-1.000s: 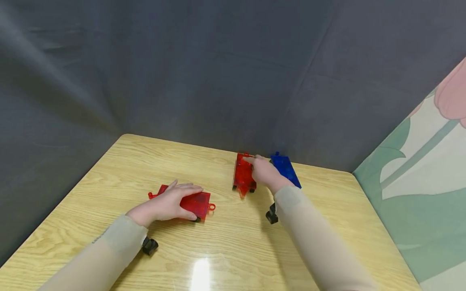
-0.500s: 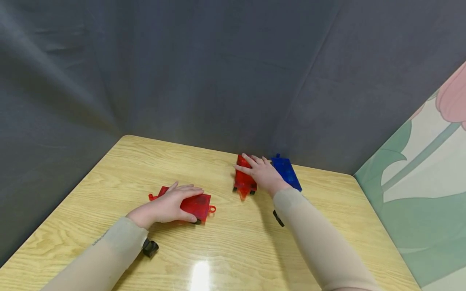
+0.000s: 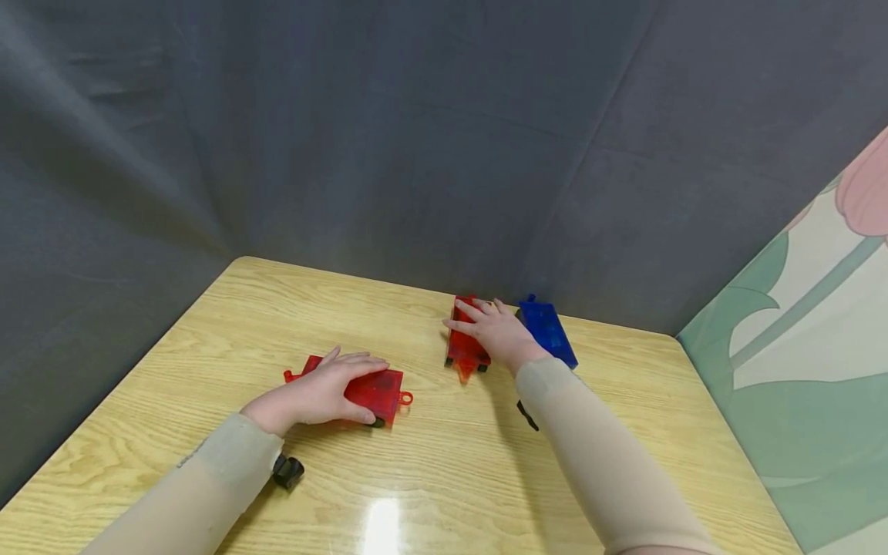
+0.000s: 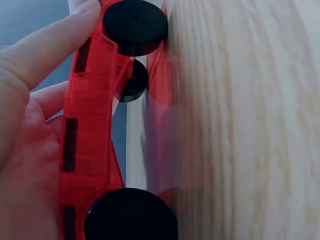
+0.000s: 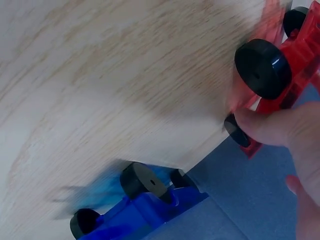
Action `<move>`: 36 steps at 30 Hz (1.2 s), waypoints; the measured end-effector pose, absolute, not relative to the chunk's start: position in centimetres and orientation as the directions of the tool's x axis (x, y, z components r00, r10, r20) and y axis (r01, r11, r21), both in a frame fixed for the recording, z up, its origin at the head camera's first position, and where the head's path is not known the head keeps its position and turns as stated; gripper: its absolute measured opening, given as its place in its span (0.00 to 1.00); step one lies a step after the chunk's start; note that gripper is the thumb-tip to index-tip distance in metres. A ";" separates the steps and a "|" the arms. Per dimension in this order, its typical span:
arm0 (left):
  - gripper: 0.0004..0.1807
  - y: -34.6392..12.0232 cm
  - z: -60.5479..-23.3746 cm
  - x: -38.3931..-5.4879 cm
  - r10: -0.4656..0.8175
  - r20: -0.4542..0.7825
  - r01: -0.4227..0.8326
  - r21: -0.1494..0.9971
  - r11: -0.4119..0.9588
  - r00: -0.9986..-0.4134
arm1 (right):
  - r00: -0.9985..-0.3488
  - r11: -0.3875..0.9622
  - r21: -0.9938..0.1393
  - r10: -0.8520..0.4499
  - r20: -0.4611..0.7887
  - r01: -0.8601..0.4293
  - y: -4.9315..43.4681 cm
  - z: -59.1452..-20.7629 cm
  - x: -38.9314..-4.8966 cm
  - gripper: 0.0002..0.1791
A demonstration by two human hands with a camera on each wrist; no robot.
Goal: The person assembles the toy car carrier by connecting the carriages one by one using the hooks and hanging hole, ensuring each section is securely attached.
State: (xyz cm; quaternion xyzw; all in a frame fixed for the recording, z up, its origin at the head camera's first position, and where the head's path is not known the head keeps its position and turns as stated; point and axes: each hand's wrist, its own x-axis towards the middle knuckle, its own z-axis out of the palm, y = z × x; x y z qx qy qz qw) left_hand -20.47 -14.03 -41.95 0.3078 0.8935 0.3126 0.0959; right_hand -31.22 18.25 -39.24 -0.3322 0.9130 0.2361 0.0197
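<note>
My left hand (image 3: 312, 389) grips a translucent red toy wagon (image 3: 378, 393) on the left half of the table. In the left wrist view its thumb lies along the side of this wagon (image 4: 90, 125), above the black wheels. A ring coupling shows at the wagon's right end. At the table's back, my right hand (image 3: 501, 333) reaches across a second red wagon (image 3: 461, 347), fingers spread over its top. In the right wrist view the thumb (image 5: 270, 127) presses by a wheel of that wagon (image 5: 292, 57). The underside of the palm is hidden.
A blue toy wagon (image 3: 551, 331) stands right of the second red one, close by the right wrist. Dark cloth (image 3: 388, 154) rises behind the wood table (image 3: 416, 478). A flower-patterned panel (image 3: 784, 362) borders the right side.
The right hand goes from pointing at the back red wagon to spreading its fingers over it. The left hand keeps its hold, and the wagons stay nearly in place.
</note>
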 end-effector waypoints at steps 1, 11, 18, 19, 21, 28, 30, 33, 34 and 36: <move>0.44 -14.1 -42.0 -20.5 0.610 0.020 0.490 0.617 0.616 -0.792 | -0.775 0.665 0.417 -0.601 -0.193 -0.619 18.2 -39.2 -31.2 0.56; 0.45 -14.3 -42.4 -20.6 0.616 0.009 0.487 0.621 0.614 -0.788 | -0.741 0.687 0.282 -0.647 -0.182 -0.670 18.1 -38.3 -30.9 0.45; 0.44 -14.2 -42.0 -20.5 0.611 0.005 0.476 0.632 0.611 -0.791 | -0.773 0.742 0.220 -0.617 -0.146 -0.633 18.1 -37.2 -30.3 0.43; 0.44 -14.2 -42.0 -20.5 0.610 0.005 0.474 0.634 0.611 -0.792 | -0.779 0.753 0.200 -0.612 -0.136 -0.627 18.0 -37.1 -30.2 0.44; 0.44 -14.2 -41.9 -20.5 0.608 0.004 0.473 0.634 0.612 -0.794 | -0.787 0.771 0.161 -0.605 -0.120 -0.617 17.9 -37.0 -29.7 0.44; 0.44 -14.2 -41.9 -20.5 0.608 0.007 0.475 0.631 0.613 -0.794 | -0.794 0.794 0.044 -0.603 -0.078 -0.607 17.7 -37.1 -27.3 0.41; 0.44 -14.2 -41.9 -20.5 0.605 0.003 0.469 0.635 0.614 -0.796 | -0.803 0.805 0.017 -0.591 -0.079 -0.594 17.8 -37.1 -26.5 0.41; 0.46 -14.1 -41.8 -20.5 0.601 0.000 0.464 0.636 0.617 -0.799 | -0.819 0.823 -0.031 -0.567 -0.090 -0.567 18.0 -37.0 -25.5 0.41; 0.47 -14.1 -41.9 -20.6 0.598 -0.002 0.460 0.636 0.619 -0.802 | -0.824 0.829 -0.042 -0.558 -0.098 -0.557 18.1 -36.9 -25.1 0.41; 0.48 -14.2 -41.9 -20.7 0.594 0.001 0.459 0.637 0.620 -0.804 | -0.833 0.841 -0.061 -0.541 -0.117 -0.537 18.1 -36.8 -24.5 0.41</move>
